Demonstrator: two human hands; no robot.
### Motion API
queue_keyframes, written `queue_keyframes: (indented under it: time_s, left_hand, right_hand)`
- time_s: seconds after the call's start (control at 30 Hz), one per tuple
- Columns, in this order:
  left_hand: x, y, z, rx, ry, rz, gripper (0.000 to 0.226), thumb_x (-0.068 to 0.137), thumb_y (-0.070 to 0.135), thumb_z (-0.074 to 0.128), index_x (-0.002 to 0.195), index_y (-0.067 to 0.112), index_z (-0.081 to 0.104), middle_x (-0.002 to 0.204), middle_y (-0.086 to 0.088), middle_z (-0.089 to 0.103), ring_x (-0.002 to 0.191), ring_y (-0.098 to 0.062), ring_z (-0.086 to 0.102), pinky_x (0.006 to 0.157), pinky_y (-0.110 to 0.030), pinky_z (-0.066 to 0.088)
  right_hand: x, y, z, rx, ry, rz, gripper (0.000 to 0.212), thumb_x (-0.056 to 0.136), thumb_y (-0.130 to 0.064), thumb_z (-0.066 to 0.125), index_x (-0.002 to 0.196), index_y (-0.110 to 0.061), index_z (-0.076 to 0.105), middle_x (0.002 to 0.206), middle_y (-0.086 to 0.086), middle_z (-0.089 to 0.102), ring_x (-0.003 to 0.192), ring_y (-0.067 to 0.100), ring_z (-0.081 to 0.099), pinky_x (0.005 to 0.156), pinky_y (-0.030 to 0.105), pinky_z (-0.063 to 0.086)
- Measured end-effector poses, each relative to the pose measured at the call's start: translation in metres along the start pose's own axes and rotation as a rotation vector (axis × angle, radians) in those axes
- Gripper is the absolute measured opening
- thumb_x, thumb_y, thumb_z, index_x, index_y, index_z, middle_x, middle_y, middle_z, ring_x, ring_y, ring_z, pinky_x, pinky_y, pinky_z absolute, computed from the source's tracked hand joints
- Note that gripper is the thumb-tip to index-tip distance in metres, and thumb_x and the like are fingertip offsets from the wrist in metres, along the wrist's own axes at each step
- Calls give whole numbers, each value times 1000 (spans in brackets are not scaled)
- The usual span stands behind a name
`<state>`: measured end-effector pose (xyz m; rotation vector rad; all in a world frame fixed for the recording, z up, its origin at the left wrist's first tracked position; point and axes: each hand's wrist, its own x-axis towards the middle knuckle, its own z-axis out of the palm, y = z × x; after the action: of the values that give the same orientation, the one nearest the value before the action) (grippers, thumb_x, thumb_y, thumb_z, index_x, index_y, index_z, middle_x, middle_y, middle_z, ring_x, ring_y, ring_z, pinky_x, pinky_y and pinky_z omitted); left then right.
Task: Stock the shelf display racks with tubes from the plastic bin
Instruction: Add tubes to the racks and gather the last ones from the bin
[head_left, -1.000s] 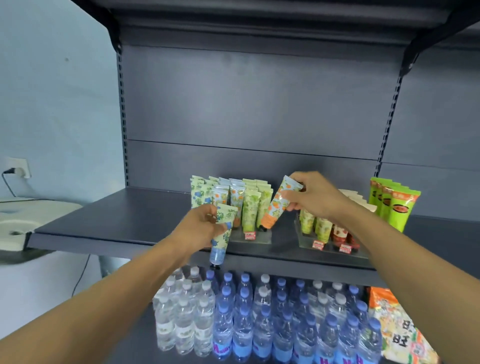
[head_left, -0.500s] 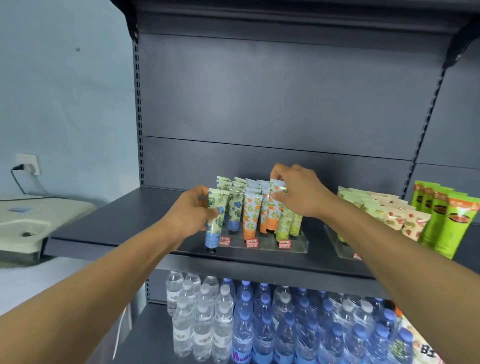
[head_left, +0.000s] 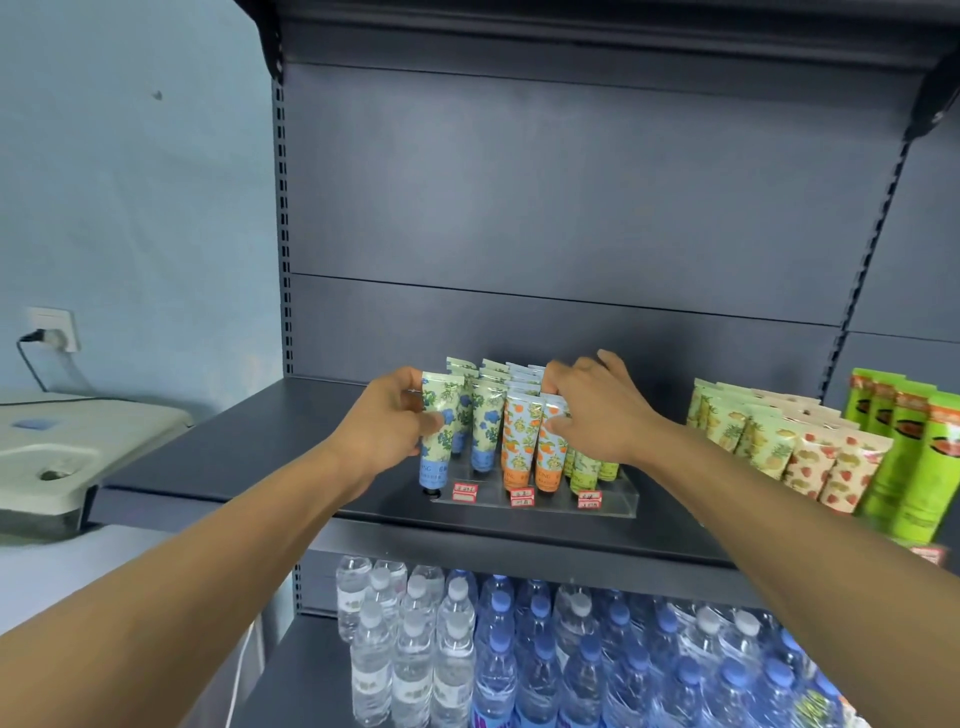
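A clear acrylic display rack (head_left: 613, 501) stands on the dark shelf (head_left: 234, 457), filled with rows of blue-flower, orange and green tubes. My left hand (head_left: 387, 423) grips a blue-flower tube (head_left: 439, 431) upright at the rack's front left corner, cap down. My right hand (head_left: 597, 410) pinches an orange-patterned tube (head_left: 550, 441) that stands in the front row beside another orange tube (head_left: 519, 436). The plastic bin is out of view.
A second rack of pineapple and strawberry tubes (head_left: 789, 441) and tall green tubes (head_left: 904, 447) stands to the right. Water bottles (head_left: 519, 649) fill the lower shelf. A white appliance (head_left: 62, 447) sits at the left below a wall socket (head_left: 54, 330).
My left hand has brought the blue-flower tube up from the shelf edge to the rack's front left. My right hand has lowered the orange tube into the front row. The view has moved closer.
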<state>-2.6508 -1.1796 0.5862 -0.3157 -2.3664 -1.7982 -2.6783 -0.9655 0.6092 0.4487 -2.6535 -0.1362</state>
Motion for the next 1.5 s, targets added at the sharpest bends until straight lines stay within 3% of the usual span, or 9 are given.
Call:
queue_keyframes:
  time_s: [0.27, 0.47, 0.6, 0.77, 0.87, 1.03, 1.13, 1.3, 1.5]
  left_hand:
    - [11, -3, 0, 23, 11, 15, 15, 91, 0, 54, 102, 10, 52, 92, -5, 63, 76, -14, 59, 63, -22, 47]
    - [24, -2, -1, 19, 10, 52, 20, 90, -3, 55, 105, 9, 50, 81, -4, 61, 75, -19, 58, 68, -27, 49]
    - [37, 4, -2, 22, 10, 91, 20, 89, -3, 56, 103, 8, 49, 82, -4, 60, 75, -18, 59, 65, -25, 49]
    - [54, 0, 2, 49, -7, 77, 20, 88, -8, 55, 97, 9, 48, 94, -10, 63, 87, -26, 60, 87, -48, 51]
    - [59, -6, 5, 69, -31, 65, 19, 88, -7, 54, 99, 8, 49, 98, -13, 66, 90, -27, 61, 91, -51, 51]
    - [65, -18, 9, 72, -82, 62, 30, 88, -11, 51, 92, 19, 52, 98, -7, 67, 95, -23, 64, 92, -44, 53]
    - [67, -25, 10, 100, -97, 57, 29, 88, -12, 51, 97, 16, 51, 97, -5, 66, 95, -21, 63, 89, -37, 53]
    - [67, -27, 9, 181, -106, 69, 29, 88, -10, 52, 106, 12, 50, 101, -4, 64, 84, -11, 59, 66, -15, 47]
    - [66, -24, 8, 277, -36, 55, 34, 86, -7, 56, 110, 15, 45, 97, -2, 60, 92, -18, 59, 73, -20, 48]
  right_hand:
    - [-2, -1, 1, -32, 13, 22, 34, 90, -25, 56, 121, -17, 46, 109, 2, 58, 113, 20, 49, 116, 41, 8]
    - [-2, 3, -6, 38, 72, 26, 35, 85, -27, 60, 117, -20, 47, 106, -2, 60, 109, 18, 47, 101, 36, 26]
    - [-4, 7, -19, 114, 132, 43, 41, 85, -33, 62, 120, -19, 47, 115, -4, 56, 114, 19, 43, 99, 37, 32]
    - [-6, 11, -25, 185, 121, 78, 53, 86, -35, 62, 131, -18, 40, 128, -3, 52, 124, 19, 38, 103, 37, 30]
    - [-6, 10, -23, 188, 98, 98, 56, 87, -36, 61, 134, -18, 38, 132, -2, 49, 126, 19, 36, 104, 36, 30]
    - [-7, 9, -19, 197, 88, 120, 57, 87, -36, 61, 135, -18, 38, 134, -3, 48, 128, 19, 35, 106, 37, 29]
    - [-9, 10, -18, 203, 89, 134, 57, 87, -37, 62, 135, -18, 38, 134, -3, 48, 128, 19, 35, 106, 37, 30]
    - [-10, 10, -19, 205, 84, 144, 57, 87, -37, 62, 135, -19, 38, 134, -2, 48, 128, 19, 35, 106, 37, 30]
    - [-13, 8, -21, 200, 75, 147, 59, 86, -37, 62, 136, -19, 36, 138, -2, 45, 130, 19, 33, 107, 37, 30]
